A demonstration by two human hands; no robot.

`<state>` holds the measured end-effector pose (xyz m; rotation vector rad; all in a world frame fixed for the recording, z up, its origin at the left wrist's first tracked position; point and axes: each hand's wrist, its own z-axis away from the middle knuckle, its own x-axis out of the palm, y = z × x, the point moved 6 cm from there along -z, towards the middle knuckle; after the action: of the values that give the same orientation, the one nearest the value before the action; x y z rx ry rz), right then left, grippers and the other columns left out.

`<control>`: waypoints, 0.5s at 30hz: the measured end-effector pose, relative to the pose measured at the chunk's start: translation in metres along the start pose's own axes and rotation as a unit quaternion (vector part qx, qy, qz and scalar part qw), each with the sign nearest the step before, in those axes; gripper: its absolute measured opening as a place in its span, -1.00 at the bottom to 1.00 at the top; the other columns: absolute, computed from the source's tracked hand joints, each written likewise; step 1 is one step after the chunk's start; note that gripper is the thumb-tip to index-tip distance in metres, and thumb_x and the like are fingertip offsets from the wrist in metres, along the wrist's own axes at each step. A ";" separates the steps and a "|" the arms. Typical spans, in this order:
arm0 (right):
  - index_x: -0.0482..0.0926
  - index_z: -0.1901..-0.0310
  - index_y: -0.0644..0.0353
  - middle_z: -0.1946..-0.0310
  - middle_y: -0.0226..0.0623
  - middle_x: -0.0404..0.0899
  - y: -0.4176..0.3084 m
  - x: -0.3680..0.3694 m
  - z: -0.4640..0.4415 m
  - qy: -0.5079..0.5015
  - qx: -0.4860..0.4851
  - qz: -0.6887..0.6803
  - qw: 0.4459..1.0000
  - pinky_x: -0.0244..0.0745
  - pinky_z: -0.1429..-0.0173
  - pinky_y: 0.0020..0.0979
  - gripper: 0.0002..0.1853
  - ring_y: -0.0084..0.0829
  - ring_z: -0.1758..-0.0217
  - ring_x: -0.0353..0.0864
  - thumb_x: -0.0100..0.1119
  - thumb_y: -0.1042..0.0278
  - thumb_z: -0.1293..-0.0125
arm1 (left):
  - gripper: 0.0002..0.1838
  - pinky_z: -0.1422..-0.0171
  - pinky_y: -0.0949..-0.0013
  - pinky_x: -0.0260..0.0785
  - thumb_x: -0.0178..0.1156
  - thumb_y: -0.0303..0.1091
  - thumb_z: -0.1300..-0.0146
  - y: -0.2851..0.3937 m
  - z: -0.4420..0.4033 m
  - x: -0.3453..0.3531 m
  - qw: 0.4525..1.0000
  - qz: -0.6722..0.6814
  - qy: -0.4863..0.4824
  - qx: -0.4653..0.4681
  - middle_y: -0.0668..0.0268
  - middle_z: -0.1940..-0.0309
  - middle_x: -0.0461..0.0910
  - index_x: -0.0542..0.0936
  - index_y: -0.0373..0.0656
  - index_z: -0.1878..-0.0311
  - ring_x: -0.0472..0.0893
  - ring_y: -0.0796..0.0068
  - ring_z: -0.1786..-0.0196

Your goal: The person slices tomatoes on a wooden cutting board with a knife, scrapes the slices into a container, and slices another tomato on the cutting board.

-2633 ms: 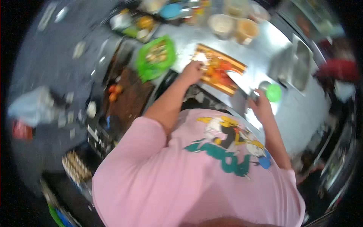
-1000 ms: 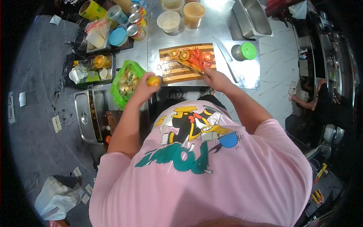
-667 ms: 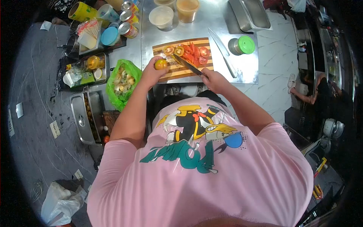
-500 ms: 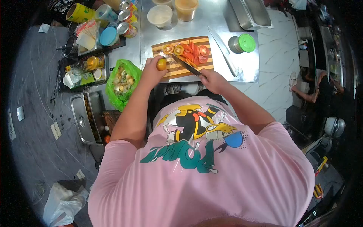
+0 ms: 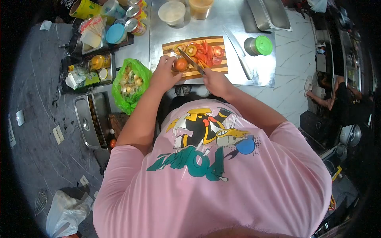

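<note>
My left hand [image 5: 163, 75] has its fingers curled around a whole orange-red tomato [image 5: 181, 65] at the left side of a striped wooden cutting board [image 5: 189, 76]. A kitchen knife is gripped by its handle in my right hand [image 5: 217, 82]. The dark blade [image 5: 190, 60] slants up and left, just right of the tomato; whether the two touch, I cannot tell. Beyond and beside the blade lie cut tomato slices and wedges [image 5: 205, 52] on the board.
To the right are a second knife [image 5: 243, 63], a green-lidded jar [image 5: 262, 45] and a steel pan [image 5: 274, 18]. Tubs [image 5: 172, 15] stand behind the board. On the left sit a green bag of cut food [image 5: 131, 85], cans [image 5: 135, 26] and steel containers [image 5: 85, 119].
My left hand has brought the tomato rightward over the board and turned it. The knife has shifted slightly left in the view and stands at a steeper slant near the tomato.
</note>
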<state>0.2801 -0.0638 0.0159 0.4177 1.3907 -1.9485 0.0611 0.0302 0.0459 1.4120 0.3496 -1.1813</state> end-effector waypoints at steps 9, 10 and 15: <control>0.47 0.02 0.28 0.26 0.20 0.73 -0.031 0.006 -0.019 0.051 -0.025 0.035 0.998 0.60 -0.02 0.24 -0.79 0.29 0.10 0.76 0.10 0.28 -0.55 | -0.40 -0.29 -0.02 0.64 0.51 -0.18 -0.24 -0.002 -0.010 0.008 0.999 -0.025 -0.006 0.025 0.16 -0.22 0.56 0.59 -0.02 -0.34 0.70 -0.02 -0.23; 0.47 0.02 0.28 0.26 0.20 0.73 -0.032 0.008 -0.021 0.049 -0.024 0.036 0.998 0.60 -0.02 0.24 -0.79 0.29 0.10 0.76 0.10 0.28 -0.55 | -0.45 -0.27 -0.02 0.64 0.51 -0.20 -0.23 0.000 -0.009 0.007 0.999 -0.021 -0.004 0.033 0.15 -0.19 0.56 0.60 -0.06 -0.27 0.70 -0.01 -0.21; 0.49 0.01 0.30 0.28 0.20 0.76 -0.036 0.020 -0.037 0.002 -0.006 0.090 0.996 0.63 0.00 0.23 -0.78 0.25 0.13 0.81 0.10 0.29 -0.55 | -0.46 -0.25 -0.06 0.64 0.49 -0.18 -0.24 0.005 -0.014 0.011 0.998 -0.044 -0.036 0.018 0.14 -0.19 0.56 0.60 -0.03 -0.27 0.71 -0.06 -0.18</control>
<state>0.2367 -0.0303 0.0148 0.5226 1.3203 -1.7930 0.0755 0.0370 0.0370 1.3924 0.3442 -1.3135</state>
